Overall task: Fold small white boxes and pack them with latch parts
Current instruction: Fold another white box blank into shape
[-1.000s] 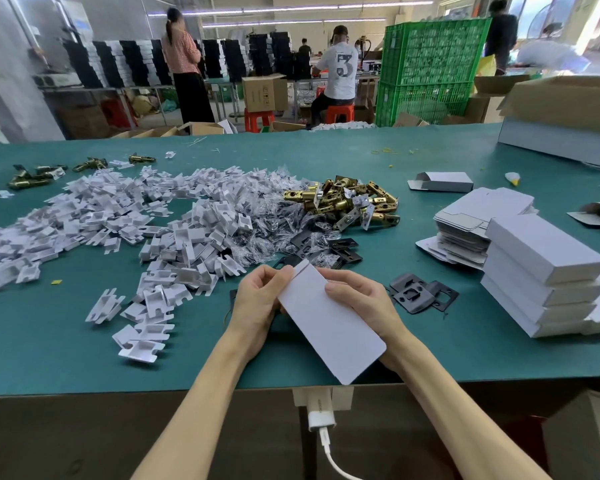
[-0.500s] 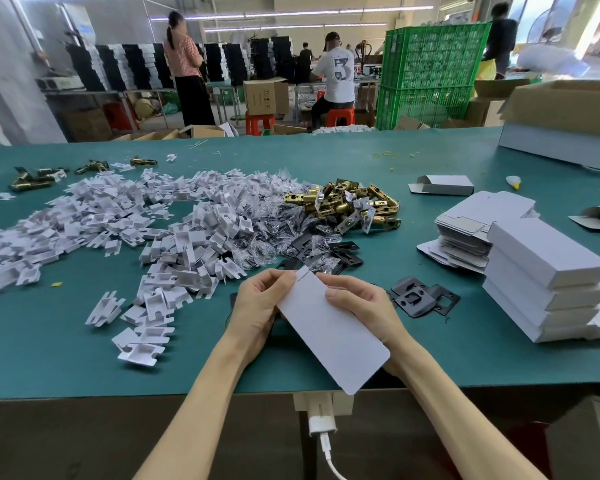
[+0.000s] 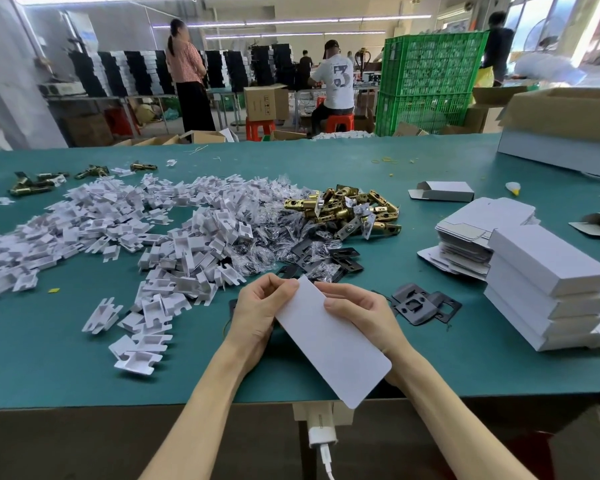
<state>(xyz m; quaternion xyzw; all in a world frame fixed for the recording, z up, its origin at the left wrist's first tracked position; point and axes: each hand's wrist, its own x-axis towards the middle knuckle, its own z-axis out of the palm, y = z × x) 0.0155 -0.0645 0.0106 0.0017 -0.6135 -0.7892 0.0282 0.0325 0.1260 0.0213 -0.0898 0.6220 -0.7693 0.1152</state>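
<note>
I hold a small white box (image 3: 329, 341) slanted over the near edge of the green table (image 3: 49, 368). My left hand (image 3: 260, 310) pinches its far left corner and my right hand (image 3: 361, 313) grips its far right side. A heap of brass latch parts (image 3: 347, 209) lies beyond my hands. Black strike plates (image 3: 420, 304) rest just right of my right hand, and more black plates (image 3: 329, 261) lie ahead of the box. A big spread of white cardboard inserts (image 3: 118, 233) covers the left half of the table.
Finished white boxes (image 3: 548, 292) are stacked at the right beside a pile of flat box blanks (image 3: 475, 230). One open box (image 3: 442, 191) lies farther back. Large cartons (image 3: 568, 129) stand at the far right. Green crates (image 3: 430, 81) and several people are behind the table.
The box has stayed between both hands with only a slight shift; my fingers have adjusted a little at its far end.
</note>
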